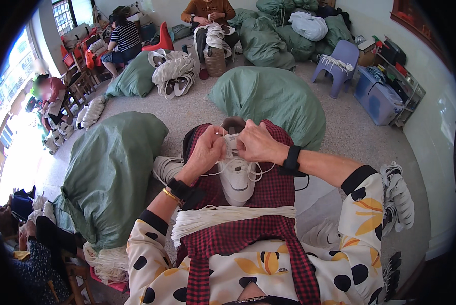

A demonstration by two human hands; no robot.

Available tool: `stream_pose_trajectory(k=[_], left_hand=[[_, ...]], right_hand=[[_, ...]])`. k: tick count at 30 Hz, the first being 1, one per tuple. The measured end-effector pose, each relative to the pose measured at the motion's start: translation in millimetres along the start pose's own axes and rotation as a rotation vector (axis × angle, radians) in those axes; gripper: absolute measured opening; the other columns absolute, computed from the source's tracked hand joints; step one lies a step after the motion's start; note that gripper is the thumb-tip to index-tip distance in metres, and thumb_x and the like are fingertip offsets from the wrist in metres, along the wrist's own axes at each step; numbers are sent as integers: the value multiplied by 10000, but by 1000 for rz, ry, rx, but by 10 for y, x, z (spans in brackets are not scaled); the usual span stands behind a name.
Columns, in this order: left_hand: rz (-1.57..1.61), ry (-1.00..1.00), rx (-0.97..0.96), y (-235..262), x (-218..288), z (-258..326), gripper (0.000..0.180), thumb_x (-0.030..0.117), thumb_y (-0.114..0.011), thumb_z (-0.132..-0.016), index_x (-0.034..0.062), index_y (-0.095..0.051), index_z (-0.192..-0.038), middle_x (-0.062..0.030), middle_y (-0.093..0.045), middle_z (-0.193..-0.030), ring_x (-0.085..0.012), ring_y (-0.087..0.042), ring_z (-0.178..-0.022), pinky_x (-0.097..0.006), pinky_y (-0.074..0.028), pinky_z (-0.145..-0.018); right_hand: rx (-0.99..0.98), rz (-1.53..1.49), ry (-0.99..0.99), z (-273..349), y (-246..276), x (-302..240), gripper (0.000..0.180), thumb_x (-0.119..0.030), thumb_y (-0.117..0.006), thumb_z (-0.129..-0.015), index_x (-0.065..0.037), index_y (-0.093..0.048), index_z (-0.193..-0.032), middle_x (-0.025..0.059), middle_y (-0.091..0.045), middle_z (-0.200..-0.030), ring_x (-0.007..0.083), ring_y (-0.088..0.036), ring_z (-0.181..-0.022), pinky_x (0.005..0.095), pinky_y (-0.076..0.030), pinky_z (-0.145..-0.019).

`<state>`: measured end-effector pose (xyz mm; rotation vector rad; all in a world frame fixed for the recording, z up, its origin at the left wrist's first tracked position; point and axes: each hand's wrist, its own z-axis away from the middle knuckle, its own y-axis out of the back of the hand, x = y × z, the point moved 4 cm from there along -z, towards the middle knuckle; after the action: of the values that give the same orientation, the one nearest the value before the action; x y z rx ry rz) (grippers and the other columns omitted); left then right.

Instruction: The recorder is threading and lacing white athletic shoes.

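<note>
A white sneaker (236,182) lies on my lap, its toe toward me and its brown-lined opening away from me. My left hand (212,146) is closed in a pinch at the left of the tongue, with a white shoelace between thumb and finger. Across from it, my right hand (259,144) pinches at the right eyelet edge, its fingertips on the lace. Loose loops of shoelace (258,173) hang over the sneaker's sides. A thick bundle of white shoelaces (228,219) lies across my red-and-black checked apron (272,189), nearer my body.
Full green sacks (113,170) stand at left and ahead (273,99). More white shoes (166,168) sit beside my left knee, and a stack of shoes (398,195) at right. A purple chair (335,66) holds laces. Several people sit around the room, one straight ahead (210,12).
</note>
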<state>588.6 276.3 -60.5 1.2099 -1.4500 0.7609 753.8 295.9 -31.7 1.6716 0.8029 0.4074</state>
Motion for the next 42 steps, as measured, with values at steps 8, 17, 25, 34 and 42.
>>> stream_pose_trajectory(k=[8,17,25,34,42], left_hand=[[45,74,-23,37,-40,-3,130,114,-479,-1036,14,-506,-1114,-11,-585,-737,-78,-586,-633,-224,-501,-587],[-142,35,80,77,-119,199,108,123,-523,-1013,17,-529,-1033,-6,-579,-704,-58,-531,-617,-235,-432,-552],[-307,-12,291,357,-42,460,85,89,-570,-973,5,-557,-966,-5,-561,-678,-56,-501,-625,-256,-419,-567],[-286,-55,258,192,27,489,108,120,-574,-988,15,-551,-992,-3,-584,-719,-45,-500,-637,-237,-411,-562],[-474,-166,192,-45,286,524,111,41,-619,-942,-6,-549,-1015,-80,-622,-690,-87,-554,-592,-275,-434,-534]], right_hand=[[33,-411,-22,128,94,129,143,-167,-683,-769,-32,-691,-814,92,-655,-807,255,-598,-865,379,-484,-790],[153,-306,43,158,157,32,127,-166,-687,-770,-48,-734,-764,99,-666,-694,248,-607,-762,369,-490,-759],[109,44,21,160,134,37,87,-125,-630,-663,-60,-641,-606,49,-571,-580,245,-553,-719,409,-407,-634],[73,-366,128,139,126,62,99,-130,-653,-689,-40,-690,-668,62,-623,-621,242,-558,-675,384,-461,-656],[-3,-355,18,102,202,58,136,-130,-643,-696,-3,-692,-696,113,-634,-598,245,-612,-546,355,-489,-576]])
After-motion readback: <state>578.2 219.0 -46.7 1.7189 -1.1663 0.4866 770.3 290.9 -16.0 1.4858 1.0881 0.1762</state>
